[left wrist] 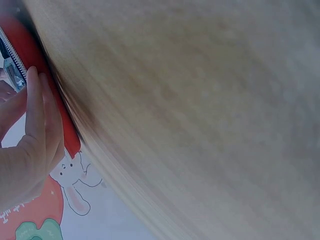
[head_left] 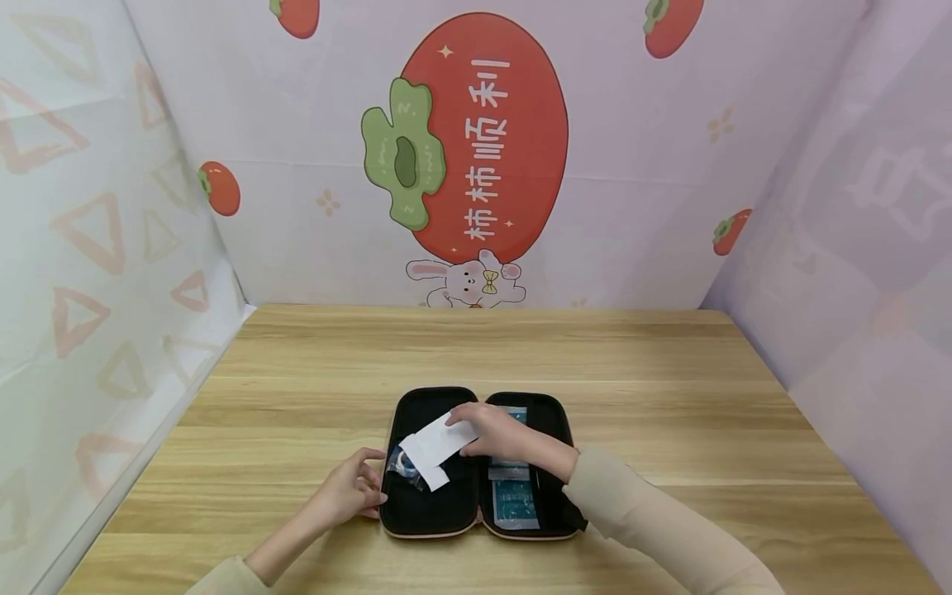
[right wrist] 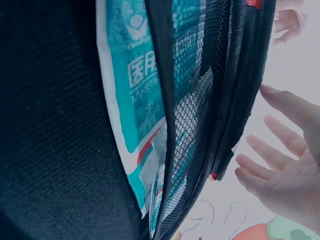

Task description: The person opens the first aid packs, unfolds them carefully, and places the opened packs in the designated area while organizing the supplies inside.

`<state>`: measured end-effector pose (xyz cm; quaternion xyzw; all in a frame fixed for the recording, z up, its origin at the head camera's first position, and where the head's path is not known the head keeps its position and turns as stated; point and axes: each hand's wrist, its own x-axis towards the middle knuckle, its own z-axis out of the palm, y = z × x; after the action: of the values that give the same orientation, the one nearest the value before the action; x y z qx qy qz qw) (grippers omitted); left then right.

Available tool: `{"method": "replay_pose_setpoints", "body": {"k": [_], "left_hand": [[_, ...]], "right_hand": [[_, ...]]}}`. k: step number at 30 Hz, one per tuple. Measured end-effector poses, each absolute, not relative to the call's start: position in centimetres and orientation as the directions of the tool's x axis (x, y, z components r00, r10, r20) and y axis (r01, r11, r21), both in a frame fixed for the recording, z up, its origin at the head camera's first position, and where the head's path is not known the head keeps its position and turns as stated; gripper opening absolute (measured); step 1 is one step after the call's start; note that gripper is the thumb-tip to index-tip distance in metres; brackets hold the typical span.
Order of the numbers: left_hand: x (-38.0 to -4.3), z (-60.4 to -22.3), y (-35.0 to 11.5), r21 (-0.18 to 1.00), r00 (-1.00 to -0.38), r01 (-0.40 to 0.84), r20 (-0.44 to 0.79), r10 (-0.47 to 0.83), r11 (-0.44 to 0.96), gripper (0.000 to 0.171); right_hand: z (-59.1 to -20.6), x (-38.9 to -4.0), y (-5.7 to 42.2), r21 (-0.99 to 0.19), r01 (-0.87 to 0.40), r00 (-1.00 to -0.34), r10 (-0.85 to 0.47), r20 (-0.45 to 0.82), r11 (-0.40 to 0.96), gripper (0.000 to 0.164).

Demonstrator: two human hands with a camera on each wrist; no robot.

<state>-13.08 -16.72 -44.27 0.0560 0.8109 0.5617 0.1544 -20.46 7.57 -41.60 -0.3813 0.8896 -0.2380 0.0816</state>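
Head view, nearest: the left hand (head_left: 355, 487), fingers slightly apart, touches the outer edge of a black-lined, red-shelled zip case (head_left: 431, 516) lying unfolded on the wood-grained table (head_left: 632, 355). At least 2 flat teal-and-white packets (head_left: 516, 500) sit in the right half's black mesh pocket (right wrist: 192, 115). Slightly farther, the right hand (head_left: 494, 434) clamps a flat-sided white paper piece (head_left: 431, 446) over the left half, partly covering a blue-and-white bundle (head_left: 399, 471). Behind stands a pale persimmon-printed backdrop (head_left: 632, 149).

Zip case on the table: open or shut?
Open: in the head view the case lies spread, two halves side by side, black insides facing up.
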Motion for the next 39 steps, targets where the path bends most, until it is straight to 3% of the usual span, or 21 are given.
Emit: {"method": "replay_pose_setpoints", "body": {"k": [11, 22, 39], "left_hand": [[-13.08, -44.48, -16.75, 0.927, -0.946, -0.088, -0.193, 0.261, 0.365, 0.055], [-13.14, -44.58, -16.75, 0.931, -0.946, -0.09, -0.192, 0.263, 0.354, 0.054], [-13.15, -44.59, -16.81, 0.935, -0.945, -0.08, -0.181, 0.271, 0.346, 0.054]], "right_hand": [[-42.11, -20.83, 7.24, -0.482, -0.644, -0.674, -0.739, -0.01, 0.594, 0.037], [-42.26, -20.96, 6.96, -0.481, -0.679, -0.658, -0.75, 0.063, 0.555, 0.022], [-41.97, -20.96, 6.65, -0.467, -0.651, -0.696, -0.716, 0.052, 0.598, 0.017]]}}
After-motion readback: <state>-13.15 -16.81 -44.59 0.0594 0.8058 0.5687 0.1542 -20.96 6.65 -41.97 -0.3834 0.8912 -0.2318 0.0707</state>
